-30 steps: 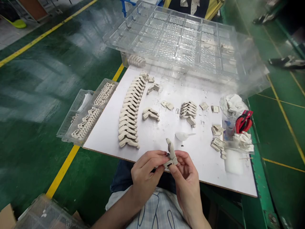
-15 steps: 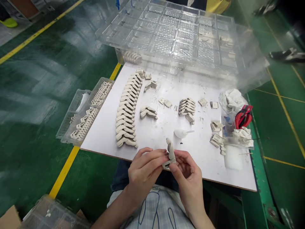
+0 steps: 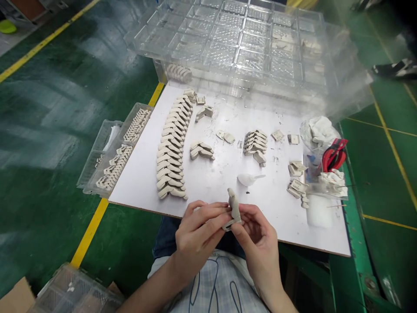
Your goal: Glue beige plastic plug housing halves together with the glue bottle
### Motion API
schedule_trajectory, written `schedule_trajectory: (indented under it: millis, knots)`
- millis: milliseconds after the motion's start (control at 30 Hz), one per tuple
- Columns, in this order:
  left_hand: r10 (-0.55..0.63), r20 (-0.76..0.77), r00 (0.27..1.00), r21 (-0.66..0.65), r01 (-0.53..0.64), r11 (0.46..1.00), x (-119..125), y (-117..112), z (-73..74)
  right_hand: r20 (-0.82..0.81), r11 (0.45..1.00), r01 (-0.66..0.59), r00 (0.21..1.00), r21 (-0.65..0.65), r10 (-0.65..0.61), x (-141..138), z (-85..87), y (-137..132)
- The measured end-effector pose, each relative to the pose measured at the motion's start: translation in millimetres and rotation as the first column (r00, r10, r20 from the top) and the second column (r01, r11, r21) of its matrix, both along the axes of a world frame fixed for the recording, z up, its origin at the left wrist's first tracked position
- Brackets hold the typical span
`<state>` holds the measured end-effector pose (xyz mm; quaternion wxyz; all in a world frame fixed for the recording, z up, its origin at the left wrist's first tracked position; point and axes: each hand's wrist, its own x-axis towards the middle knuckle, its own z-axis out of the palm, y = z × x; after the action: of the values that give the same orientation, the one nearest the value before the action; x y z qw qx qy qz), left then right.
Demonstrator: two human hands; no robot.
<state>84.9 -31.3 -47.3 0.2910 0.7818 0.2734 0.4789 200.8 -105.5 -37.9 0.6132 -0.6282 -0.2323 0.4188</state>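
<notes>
While holding a bent piece between left hand and right hand, pinches with narrowed fingertips from both sides, with the right thumb on the lower end. Has it straight ahead, by the near edge of the table, equally close to both hands. Points its long arm up and away, toward the dropper, and its short foot toward the left hand. Leaves the long row well to the left.
</notes>
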Motion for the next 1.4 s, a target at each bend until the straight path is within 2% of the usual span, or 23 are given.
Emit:
schedule_trajectory:
  millis: [100,233,433,467,533,567,667,733,767,833,933,1033,1133,1200,1300,1400]
  knots:
    - [-0.020,-0.051,0.999,0.018,0.021,1.000,-1,4,-0.3,-0.020,0.999,-0.013,1.000,-0.031,0.012,3,-3.1,0]
    - [-0.006,-0.015,1.000,0.002,0.006,1.000,2,2,-2.6,-0.014,0.999,0.024,1.000,-0.035,-0.024,2,-3.6,-2]
    - [0.015,-0.019,1.000,-0.001,-0.015,1.000,1,1,-1.6,0.001,1.000,0.016,1.000,0.022,-0.016,3,-3.5,-7]
    - [0.016,-0.017,1.000,-0.033,-0.017,0.999,-1,2,-0.1,-0.012,0.999,0.006,1.000,0.039,-0.005,5,-4.3,-8]
    - [-0.007,-0.019,1.000,-0.189,0.003,0.982,-7,3,4.0,-0.042,0.997,-0.043,0.998,0.071,0.046,9,-6.7,-9]
    - [-0.034,-0.012,0.999,-0.295,0.029,0.955,-10,4,6.3,-0.043,0.992,-0.084,0.995,0.091,0.088,12,-8.0,-9]
    - [-0.151,0.041,0.988,-0.547,0.149,0.824,-13,6,12.2,0.030,0.963,-0.234,0.972,0.135,0.232,19,-11.4,-8]
    - [-0.171,0.064,0.983,-0.603,0.175,0.779,-10,6,14.1,0.099,0.940,-0.314,0.948,0.131,0.303,22,-12.4,-8]
    - [-0.147,0.058,0.987,-0.603,0.152,0.783,-8,6,14.2,0.134,0.934,-0.336,0.938,0.120,0.320,23,-12.5,-9]
    - [-0.062,0.027,0.998,-0.547,0.067,0.835,-5,4,13.1,0.220,0.931,-0.350,0.921,0.106,0.321,23,-11.8,-12]
    - [0.029,-0.021,0.999,-0.374,-0.035,0.927,-4,1,9.3,0.392,0.938,-0.336,0.877,0.088,0.278,24,-9.8,-17]
    - [0.062,-0.061,0.996,-0.234,-0.075,0.969,-7,-1,6.4,0.591,0.950,-0.296,0.786,0.099,0.184,21,-7.5,-18]
    - [0.115,-0.107,0.988,-0.126,-0.128,0.984,-10,-2,6.0,0.727,0.956,-0.235,0.685,0.175,0.035,14,-6.7,-14]
    - [0.173,-0.137,0.975,-0.045,-0.181,0.982,-14,-2,6.0,0.739,0.957,-0.211,0.673,0.200,-0.006,9,-8.5,-9]
    - [0.232,-0.188,0.954,0.038,-0.229,0.973,-27,-4,3.6,0.704,0.953,-0.237,0.710,0.190,0.036,1,-15.1,1]
    - [0.308,-0.244,0.920,0.036,-0.308,0.951,-50,-6,-3.5,0.677,0.939,-0.313,0.723,0.144,0.137,-9,-22.2,15]
